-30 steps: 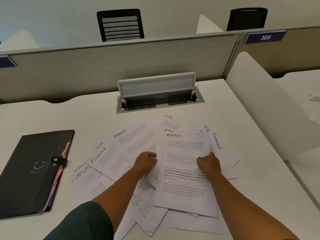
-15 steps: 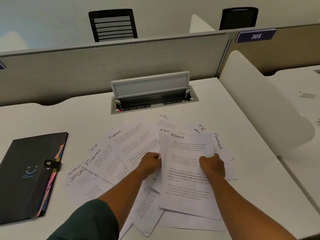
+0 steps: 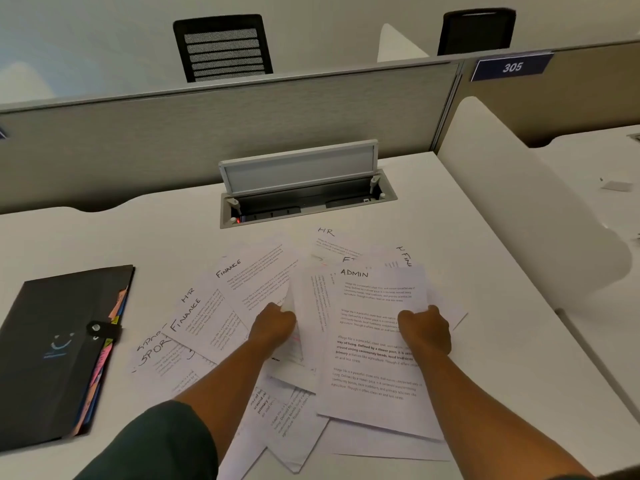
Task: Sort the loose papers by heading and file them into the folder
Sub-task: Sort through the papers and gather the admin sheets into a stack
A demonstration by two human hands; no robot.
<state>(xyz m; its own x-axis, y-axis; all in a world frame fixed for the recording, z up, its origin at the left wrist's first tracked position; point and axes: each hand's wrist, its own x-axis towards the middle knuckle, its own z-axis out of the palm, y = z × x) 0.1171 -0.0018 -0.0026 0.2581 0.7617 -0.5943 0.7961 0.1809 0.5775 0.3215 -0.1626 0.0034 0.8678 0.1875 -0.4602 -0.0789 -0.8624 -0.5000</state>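
While the ADMIN sheet [image 3: 377,341] lies on top of the loose papers [image 3: 221,306] mid-surface, my right hand [image 3: 424,329] has its grip curled on that sheet's right edge. My left hand [image 3: 273,323] pinches another sheet [image 3: 313,306], lifting its edge. The dark folder [image 3: 52,348], clasped, sits at the left on the white surface [image 3: 104,237].

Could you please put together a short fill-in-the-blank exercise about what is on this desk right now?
1. The sheet gripped by the right hand is headed ____.
2. The dark folder lies to the ____ of the loose papers.
3. The blue sign on the partition reads ____.
4. The left hand pinches a ____.

Missing words: ADMIN; left; 305; sheet of paper
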